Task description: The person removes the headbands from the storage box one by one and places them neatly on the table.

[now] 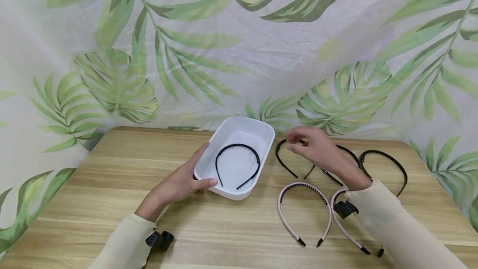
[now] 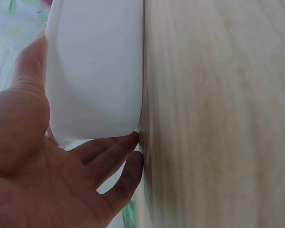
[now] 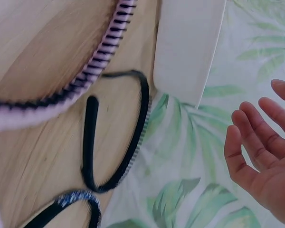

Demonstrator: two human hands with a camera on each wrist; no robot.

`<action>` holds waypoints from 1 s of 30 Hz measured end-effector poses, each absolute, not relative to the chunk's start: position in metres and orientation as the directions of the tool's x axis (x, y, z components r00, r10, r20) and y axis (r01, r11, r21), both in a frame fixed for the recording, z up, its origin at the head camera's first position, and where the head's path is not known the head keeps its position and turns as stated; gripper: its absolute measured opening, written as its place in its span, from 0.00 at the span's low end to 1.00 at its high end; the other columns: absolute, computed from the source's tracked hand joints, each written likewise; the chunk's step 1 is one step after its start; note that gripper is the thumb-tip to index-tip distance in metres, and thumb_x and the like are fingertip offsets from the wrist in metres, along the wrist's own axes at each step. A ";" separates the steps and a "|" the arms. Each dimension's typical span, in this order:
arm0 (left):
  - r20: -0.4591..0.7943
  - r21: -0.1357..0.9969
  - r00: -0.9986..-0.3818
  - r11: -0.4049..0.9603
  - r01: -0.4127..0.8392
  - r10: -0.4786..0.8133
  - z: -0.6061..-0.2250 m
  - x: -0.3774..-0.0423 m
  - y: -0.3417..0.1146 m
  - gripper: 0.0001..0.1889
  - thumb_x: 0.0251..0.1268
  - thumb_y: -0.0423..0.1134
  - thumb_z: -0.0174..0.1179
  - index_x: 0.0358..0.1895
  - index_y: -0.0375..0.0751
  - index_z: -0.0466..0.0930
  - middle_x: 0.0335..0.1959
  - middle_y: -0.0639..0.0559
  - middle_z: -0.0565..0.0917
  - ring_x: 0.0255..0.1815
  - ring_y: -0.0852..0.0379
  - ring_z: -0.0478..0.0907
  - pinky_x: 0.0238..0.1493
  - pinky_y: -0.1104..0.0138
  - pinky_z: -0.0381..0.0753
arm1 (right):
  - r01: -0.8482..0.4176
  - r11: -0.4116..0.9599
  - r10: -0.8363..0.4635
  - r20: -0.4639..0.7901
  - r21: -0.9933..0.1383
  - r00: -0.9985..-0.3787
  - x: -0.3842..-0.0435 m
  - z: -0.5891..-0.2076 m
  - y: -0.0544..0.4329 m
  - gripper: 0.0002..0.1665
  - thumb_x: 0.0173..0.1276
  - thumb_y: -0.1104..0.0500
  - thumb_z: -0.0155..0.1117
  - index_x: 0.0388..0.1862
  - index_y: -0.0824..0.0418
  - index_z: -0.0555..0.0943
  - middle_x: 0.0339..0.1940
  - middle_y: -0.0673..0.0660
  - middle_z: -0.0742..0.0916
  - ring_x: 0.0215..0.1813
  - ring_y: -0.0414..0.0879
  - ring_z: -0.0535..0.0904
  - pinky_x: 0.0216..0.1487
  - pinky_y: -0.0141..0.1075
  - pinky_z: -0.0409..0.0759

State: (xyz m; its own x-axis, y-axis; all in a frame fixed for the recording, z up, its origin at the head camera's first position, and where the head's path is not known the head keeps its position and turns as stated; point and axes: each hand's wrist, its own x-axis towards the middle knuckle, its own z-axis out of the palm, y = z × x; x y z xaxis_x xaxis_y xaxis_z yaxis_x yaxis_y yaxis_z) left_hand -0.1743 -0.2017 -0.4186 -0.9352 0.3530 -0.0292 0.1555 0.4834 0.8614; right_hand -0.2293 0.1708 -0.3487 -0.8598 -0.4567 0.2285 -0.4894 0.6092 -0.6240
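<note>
A white plastic bin (image 1: pixel 244 124) stands tilted at an angle on the table, with one thin black headband (image 1: pixel 237 145) lying inside. My left hand (image 1: pixel 181 181) holds the bin's near left side, thumb over the rim. In the left wrist view, its fingers (image 2: pixel 111 154) reach round the outer wall of the bin (image 2: pixel 95 71) down by the tabletop. Right of the bin, my right hand (image 1: pixel 317 148) is raised above a black headband (image 1: pixel 278 155) and holds nothing. The right wrist view shows its fingers (image 3: pixel 256 133) loosely bent and apart from the headbands.
Two pink headbands (image 1: pixel 298 184) with dark inner teeth lie at the front right, one partly behind my right sleeve (image 1: pixel 388 215). More black headbands (image 1: pixel 401 168) lie behind them. A leaf-print cloth (image 1: pixel 209 65) hangs at the table's back edge.
</note>
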 end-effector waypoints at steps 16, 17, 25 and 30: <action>-0.029 0.863 -0.934 0.480 0.157 0.357 -0.419 -0.175 -0.203 0.57 0.68 0.44 0.72 0.88 0.52 0.37 0.86 0.39 0.53 0.70 0.39 0.71 0.67 0.49 0.72 | -0.461 0.543 -0.490 0.181 -0.702 -0.853 -0.240 -0.354 0.129 0.17 0.73 0.65 0.65 0.59 0.67 0.85 0.48 0.63 0.90 0.52 0.54 0.86 0.54 0.47 0.83; -0.032 0.863 -0.934 0.481 0.153 0.355 -0.419 -0.175 -0.203 0.57 0.68 0.44 0.72 0.88 0.52 0.37 0.86 0.39 0.53 0.70 0.40 0.71 0.67 0.49 0.71 | -0.462 0.541 -0.494 0.179 -0.703 -0.851 -0.241 -0.355 0.126 0.17 0.73 0.65 0.66 0.59 0.66 0.85 0.49 0.64 0.90 0.52 0.55 0.86 0.53 0.46 0.83; -0.036 0.863 -0.936 0.482 0.147 0.351 -0.420 -0.175 -0.203 0.57 0.68 0.43 0.72 0.88 0.52 0.36 0.86 0.39 0.51 0.73 0.39 0.69 0.70 0.46 0.69 | -0.450 0.511 -0.516 0.159 -0.732 -0.842 -0.248 -0.358 0.110 0.17 0.74 0.65 0.65 0.60 0.66 0.85 0.50 0.65 0.89 0.54 0.55 0.85 0.49 0.41 0.82; -0.035 0.862 -0.935 0.484 0.150 0.352 -0.419 -0.175 -0.202 0.57 0.68 0.44 0.72 0.88 0.52 0.36 0.87 0.39 0.51 0.74 0.38 0.68 0.71 0.45 0.67 | -0.418 0.535 -0.496 0.128 -0.734 -0.859 -0.254 -0.359 0.102 0.17 0.75 0.62 0.66 0.60 0.62 0.85 0.49 0.59 0.89 0.55 0.53 0.85 0.49 0.41 0.81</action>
State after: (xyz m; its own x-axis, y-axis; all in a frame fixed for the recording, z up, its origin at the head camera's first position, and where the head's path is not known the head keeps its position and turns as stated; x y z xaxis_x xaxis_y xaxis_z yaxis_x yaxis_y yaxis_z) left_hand -0.1754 -0.2024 -0.4192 -0.9352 0.3524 -0.0351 0.1501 0.4842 0.8620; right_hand -0.2537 0.1020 -0.3586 -0.8592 -0.4955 0.1276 -0.4177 0.5352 -0.7343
